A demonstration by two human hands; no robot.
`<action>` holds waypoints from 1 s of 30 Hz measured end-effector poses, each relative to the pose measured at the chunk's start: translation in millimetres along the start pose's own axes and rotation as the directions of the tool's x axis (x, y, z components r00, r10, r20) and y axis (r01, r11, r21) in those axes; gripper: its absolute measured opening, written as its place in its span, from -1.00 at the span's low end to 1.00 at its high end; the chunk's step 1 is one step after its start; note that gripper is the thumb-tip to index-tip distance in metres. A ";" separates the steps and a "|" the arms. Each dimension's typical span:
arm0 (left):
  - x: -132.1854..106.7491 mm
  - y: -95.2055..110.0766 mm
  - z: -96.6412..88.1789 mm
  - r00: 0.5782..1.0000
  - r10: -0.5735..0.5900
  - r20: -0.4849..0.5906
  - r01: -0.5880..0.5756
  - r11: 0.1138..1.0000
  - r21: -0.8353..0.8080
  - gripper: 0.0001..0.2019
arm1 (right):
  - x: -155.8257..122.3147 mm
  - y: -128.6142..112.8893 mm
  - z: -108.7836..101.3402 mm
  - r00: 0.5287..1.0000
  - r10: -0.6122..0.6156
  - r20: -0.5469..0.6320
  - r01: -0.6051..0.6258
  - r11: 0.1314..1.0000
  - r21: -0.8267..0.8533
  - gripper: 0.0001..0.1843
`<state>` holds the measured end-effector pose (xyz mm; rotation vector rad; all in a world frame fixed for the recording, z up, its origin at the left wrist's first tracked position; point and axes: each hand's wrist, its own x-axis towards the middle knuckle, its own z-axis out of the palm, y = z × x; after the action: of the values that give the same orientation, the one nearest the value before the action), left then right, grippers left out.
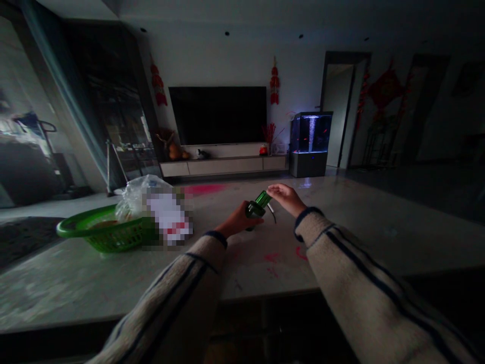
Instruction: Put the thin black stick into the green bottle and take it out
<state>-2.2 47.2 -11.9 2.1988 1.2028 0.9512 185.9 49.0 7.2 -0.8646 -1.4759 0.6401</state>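
Currently: green basket (102, 235) near the table's (94, 288) left edge; left hand (238, 220) closed around green bottle (258, 205) mid-table, long axis tilted, top pointing up-right toward right hand (286, 198), whose fingers are extended, open, just beside it.

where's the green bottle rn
In the head view, the green bottle is held in the left hand, its top end almost at the right hand, with the green basket further left.
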 end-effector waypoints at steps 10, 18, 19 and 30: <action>-1.3 2.9 -0.9 1.000 -0.011 -0.005 0.011 1.000 -0.006 -0.41 | -3.1 -5.4 0.6 0.996 0.015 0.086 -0.018 0.999 0.039 -0.74; 0.0 3.8 -1.3 1.000 -0.013 -0.008 0.014 0.999 0.044 -0.42 | -3.8 -1.5 5.4 1.000 -0.008 0.027 0.010 0.997 -0.072 -0.70; -0.3 4.4 -1.5 1.000 -0.014 -0.004 0.014 0.999 0.048 -0.42 | -3.6 -0.3 5.9 1.000 -0.013 0.026 0.015 0.996 -0.089 -0.70; -1.5 5.7 -1.5 1.000 -0.016 -0.023 0.018 0.997 0.077 -0.42 | -3.4 0.6 6.1 0.999 -0.030 0.018 0.033 0.982 -0.188 -0.68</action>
<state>-0.8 43.0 -7.7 2.2400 1.2867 0.9395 179.9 47.2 4.2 -0.9816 -1.5791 0.4891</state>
